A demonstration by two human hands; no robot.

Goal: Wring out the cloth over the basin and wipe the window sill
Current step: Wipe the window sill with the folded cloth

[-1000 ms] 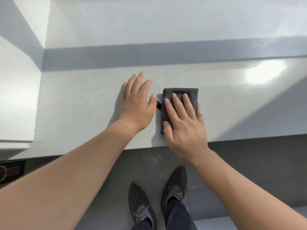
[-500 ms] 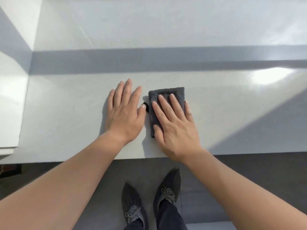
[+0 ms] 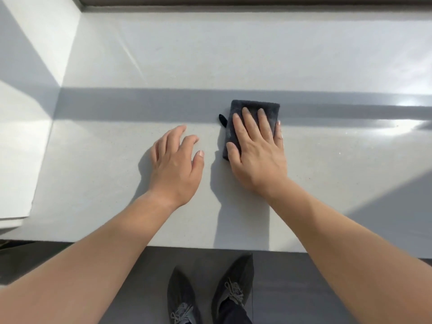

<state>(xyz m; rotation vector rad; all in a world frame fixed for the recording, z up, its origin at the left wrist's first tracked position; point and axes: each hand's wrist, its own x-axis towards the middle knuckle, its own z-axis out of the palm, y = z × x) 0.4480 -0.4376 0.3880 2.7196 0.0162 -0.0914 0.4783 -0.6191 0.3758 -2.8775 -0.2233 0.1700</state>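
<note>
cloth: dark grey cloth (image 3: 253, 105), folded to a small rectangle, flat on the window sill (image 3: 105, 183), right of middle, far end inside a shadow band that crosses the sill
cloth tag: small black tab (image 3: 222, 119) sticks out at the cloth's left edge, lying on the sill
right hand: right hand (image 3: 257, 157) lies palm down on the cloth, fingers straight and close together, pointing away from the person; covers most of it, thumb along the left edge; nothing gripped
left hand: left hand (image 3: 175, 167) just left of the cloth, not touching it; fingers loosely bent and spread, holds nothing; cannot tell if the palm touches the sill
hands: side by side, a small gap of bare sill between them
sill: pale, smooth, sunlit, bright glare at the far right
left side: white wall (image 3: 23, 148) meets the sill's left end
top edge: dark window frame (image 3: 233, 1)
below: grey floor (image 3: 292, 288), two dark laced shoes (image 3: 236, 284) just under the sill's near edge
</note>
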